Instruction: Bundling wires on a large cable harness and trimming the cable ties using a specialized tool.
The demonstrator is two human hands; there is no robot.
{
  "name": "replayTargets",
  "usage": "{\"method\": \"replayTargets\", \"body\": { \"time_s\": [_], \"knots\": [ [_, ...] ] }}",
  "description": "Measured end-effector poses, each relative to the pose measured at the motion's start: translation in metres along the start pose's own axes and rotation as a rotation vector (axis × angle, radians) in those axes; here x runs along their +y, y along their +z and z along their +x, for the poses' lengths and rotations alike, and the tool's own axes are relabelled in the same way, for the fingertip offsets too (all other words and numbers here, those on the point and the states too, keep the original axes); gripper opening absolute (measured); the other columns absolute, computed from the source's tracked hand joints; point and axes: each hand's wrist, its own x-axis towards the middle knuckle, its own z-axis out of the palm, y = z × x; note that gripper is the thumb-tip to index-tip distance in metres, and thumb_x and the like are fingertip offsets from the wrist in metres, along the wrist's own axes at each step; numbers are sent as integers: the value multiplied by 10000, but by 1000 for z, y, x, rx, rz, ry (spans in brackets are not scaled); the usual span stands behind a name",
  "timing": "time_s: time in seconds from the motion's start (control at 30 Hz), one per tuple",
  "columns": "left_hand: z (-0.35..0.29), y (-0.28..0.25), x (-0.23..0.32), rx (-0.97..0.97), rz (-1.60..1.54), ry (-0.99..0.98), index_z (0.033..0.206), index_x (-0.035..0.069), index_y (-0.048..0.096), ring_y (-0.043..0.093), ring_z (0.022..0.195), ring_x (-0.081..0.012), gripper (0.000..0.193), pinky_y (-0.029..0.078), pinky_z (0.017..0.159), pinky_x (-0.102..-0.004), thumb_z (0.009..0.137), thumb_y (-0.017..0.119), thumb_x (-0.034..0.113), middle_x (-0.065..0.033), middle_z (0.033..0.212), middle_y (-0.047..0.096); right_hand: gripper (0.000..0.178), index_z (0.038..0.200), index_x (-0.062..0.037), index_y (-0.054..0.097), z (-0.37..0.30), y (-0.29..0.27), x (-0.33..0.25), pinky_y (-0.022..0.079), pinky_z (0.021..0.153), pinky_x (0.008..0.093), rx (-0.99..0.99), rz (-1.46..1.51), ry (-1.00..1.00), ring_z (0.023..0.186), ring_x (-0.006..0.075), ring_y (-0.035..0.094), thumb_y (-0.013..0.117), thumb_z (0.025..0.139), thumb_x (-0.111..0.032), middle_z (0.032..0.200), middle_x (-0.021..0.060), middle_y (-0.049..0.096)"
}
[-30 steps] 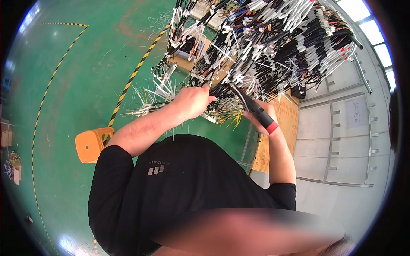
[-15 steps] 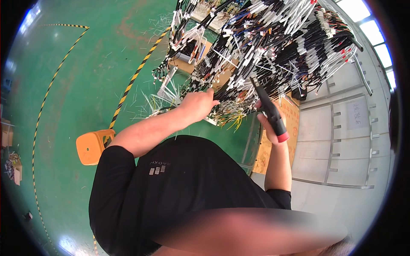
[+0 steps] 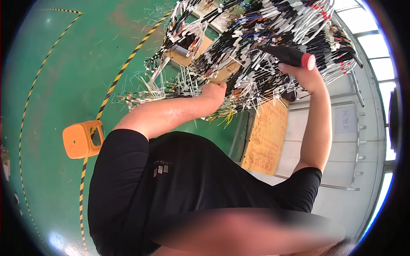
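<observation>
We are seeing the right hand (image 3: pixel 302 77) gripping a black, red-ended hand tool (image 3: pixel 287 55) over the cable bundles (image 3: pixel 247 77), its nose blending in. Left hand (image 3: pixel 214 96) is curling at their near edge, hiding its grip; we cannot tell.

Tool (image 3: pixel 285 54): matt plastic-looking casing. Cables (image 3: pixel 294 23): smooth plastic sheathing. Stool (image 3: pixel 75 141): smooth plastic. Shirt (image 3: pixel 196 187): matt cloth. Floor (image 3: pixel 55 111): smooth, glossy where lit.
</observation>
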Motion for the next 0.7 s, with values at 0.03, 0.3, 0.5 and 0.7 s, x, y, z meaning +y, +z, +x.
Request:
{"method": "replayTargets", "body": {
  "time_s": [0.03, 0.3, 0.5, 0.7],
  "knots": [
    [-2, -3, 0, -1, -10, -1, 1260, -14, 585, 792, 793, -307, 361, 614, 635, -461, 920, 631, 97, -143, 903, 786, 490, 1356, -76, 705, 2, -8, -2, 540, 897, 308, -18, -17, -39, 963, 118, 654, 844, 889, -124, 1075, 0, 759],
    [-7, -19, 6, -116, -1, 49, 1293, -15, 548, 801, 845, -285, 384, 628, 666, -419, 947, 631, 128, -136, 956, 797, 404, 1168, -36, 732, 22, 20, -30, 571, 836, 391, -147, -426, 114, 868, 218, 706, 859, 832, -221, 929, 86, 765],
    [-14, -23, 18, -88, -102, 115, 1403, -78, 497, 794, 822, -280, 503, 630, 668, -401, 953, 602, 121, -142, 908, 791, 199, 713, -3, 705, 56, 6, 4, 522, 625, 377, -182, -465, 135, 612, 181, 662, 776, 813, -159, 633, 68, 689],
    [-12, -33, 31, -118, -65, 206, 1377, -138, 481, 798, 785, -285, 547, 635, 658, -409, 914, 644, 104, -155, 871, 788, 222, 847, 4, 759, 74, 4, -18, 547, 628, 421, -309, -530, 236, 621, 258, 682, 781, 839, -217, 706, 135, 713]
  ]
}}
